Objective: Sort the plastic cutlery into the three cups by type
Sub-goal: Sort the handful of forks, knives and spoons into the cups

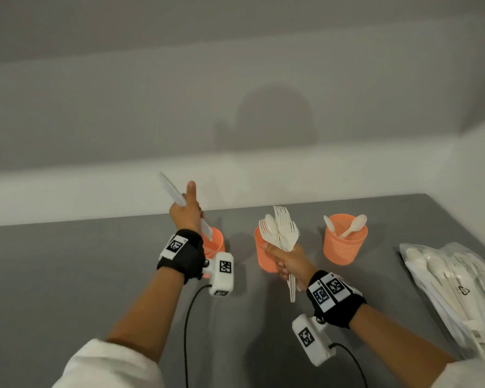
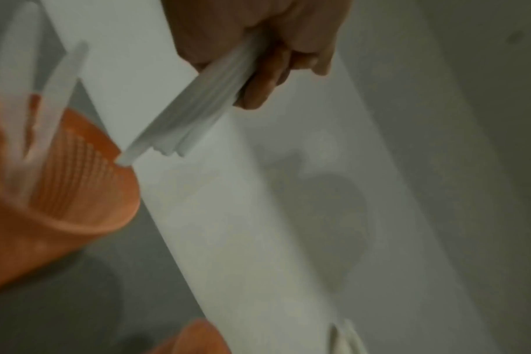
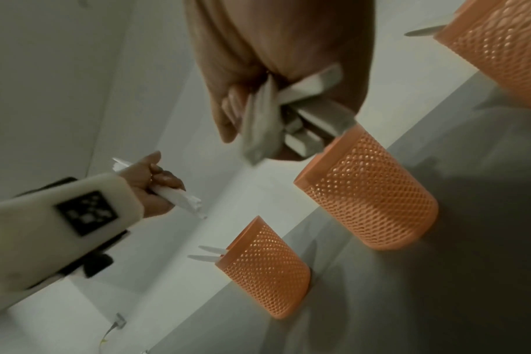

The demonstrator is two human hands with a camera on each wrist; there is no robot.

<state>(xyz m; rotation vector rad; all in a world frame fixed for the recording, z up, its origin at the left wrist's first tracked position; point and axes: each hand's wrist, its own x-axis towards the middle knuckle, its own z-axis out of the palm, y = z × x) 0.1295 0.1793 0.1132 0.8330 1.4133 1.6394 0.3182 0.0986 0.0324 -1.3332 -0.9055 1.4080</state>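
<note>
The left cup [image 1: 214, 243] is largely hidden behind the left hand [image 1: 186, 212], which grips what appear to be knives [image 1: 171, 190]. Mixed forks and spoons [image 1: 280, 229] are clutched in the right hand [image 1: 290, 264]. A grey bench [image 1: 81, 275] is backed by a pale wall [image 1: 235, 79].

Perforated matt orange plastic cups [image 3: 370, 189], smooth white plastic cutlery [image 1: 282, 229], matt grey table [image 1: 67, 275], glossy clear bag [image 1: 457, 289]

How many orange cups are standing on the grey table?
3. The left cup stands behind the left hand, the middle cup behind the right hand, and the right cup holds two spoons. None seems hidden.
</note>
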